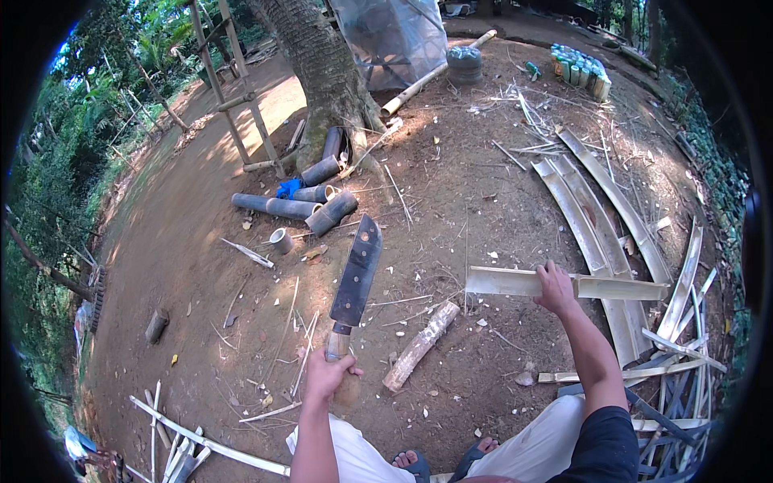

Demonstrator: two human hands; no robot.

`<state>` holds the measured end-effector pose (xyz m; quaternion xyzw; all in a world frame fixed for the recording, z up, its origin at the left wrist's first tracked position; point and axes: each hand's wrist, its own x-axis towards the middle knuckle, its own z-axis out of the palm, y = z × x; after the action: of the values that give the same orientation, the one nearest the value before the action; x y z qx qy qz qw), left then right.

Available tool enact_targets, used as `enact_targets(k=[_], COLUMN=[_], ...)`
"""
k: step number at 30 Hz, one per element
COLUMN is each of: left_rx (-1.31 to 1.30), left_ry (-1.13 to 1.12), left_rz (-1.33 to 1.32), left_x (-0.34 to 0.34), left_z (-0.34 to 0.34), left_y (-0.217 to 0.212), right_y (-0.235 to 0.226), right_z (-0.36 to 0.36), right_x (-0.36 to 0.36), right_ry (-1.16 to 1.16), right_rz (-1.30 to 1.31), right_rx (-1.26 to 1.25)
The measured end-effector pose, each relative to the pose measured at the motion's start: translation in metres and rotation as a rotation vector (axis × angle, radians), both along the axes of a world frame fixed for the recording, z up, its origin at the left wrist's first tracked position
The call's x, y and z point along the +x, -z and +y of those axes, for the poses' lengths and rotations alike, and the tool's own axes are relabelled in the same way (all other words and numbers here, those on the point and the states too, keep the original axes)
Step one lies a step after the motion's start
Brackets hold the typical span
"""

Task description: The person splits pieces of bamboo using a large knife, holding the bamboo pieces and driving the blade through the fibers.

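My left hand point(328, 375) is closed round the wooden handle of a machete point(357, 278), whose broad dark blade points up and away from me. My right hand point(555, 288) grips a split bamboo piece point(503, 281) from above near its middle; the pale hollow side shows, and it lies crosswise over other split lengths. Between my hands, on the dirt, rests a short chopped log point(421, 346). Long split bamboo strips point(573, 213) lie on the ground to the right, partly under the held piece.
Dark bamboo sections point(278, 206) lie by a tree trunk point(322, 72). A ladder point(233, 80) leans at the far left. Bundled green-and-white cylinders point(581, 71) stand at the far right. Thin slats point(684, 402) pile up near my right leg, and more sticks point(185, 455) lie at lower left.
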<state>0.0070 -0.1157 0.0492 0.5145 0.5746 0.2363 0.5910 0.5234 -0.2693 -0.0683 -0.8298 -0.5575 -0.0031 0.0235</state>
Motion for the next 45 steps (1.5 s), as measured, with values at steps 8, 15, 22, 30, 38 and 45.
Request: enact_targets(k=[8, 15, 22, 30, 38, 45], left_rx=[0.164, 0.316, 0.521, 0.577, 0.583, 0.619], left_ry=[0.053, 0.196, 0.300, 0.504, 0.603, 0.636], left_rz=[-0.232, -0.568, -0.553, -0.480, -0.379, -0.338], left_x=[0.024, 0.019, 0.037, 0.066, 0.088, 0.095], left_z=[0.005, 0.021, 0.009, -0.024, -0.043, -0.050], left_y=[-0.125, -0.282, -0.407, -0.448, -0.426, -0.431], right_y=[-0.287, -0.431, -0.368, -0.343, -0.347, -0.345], right_z=[-0.010, 0.042, 0.077, 0.076, 0.055, 0.047], right_x=[-0.066, -0.156, -0.197, -0.224, -0.219, -0.211], right_ry=[-0.118, -0.038, 0.163, 0.251, 0.241, 0.262], right_rz=[-0.218, -0.382, -0.127, -0.042, 0.011, 0.004], right_rx=[0.797, 1.341, 1.465, 1.407, 1.414, 1.412])
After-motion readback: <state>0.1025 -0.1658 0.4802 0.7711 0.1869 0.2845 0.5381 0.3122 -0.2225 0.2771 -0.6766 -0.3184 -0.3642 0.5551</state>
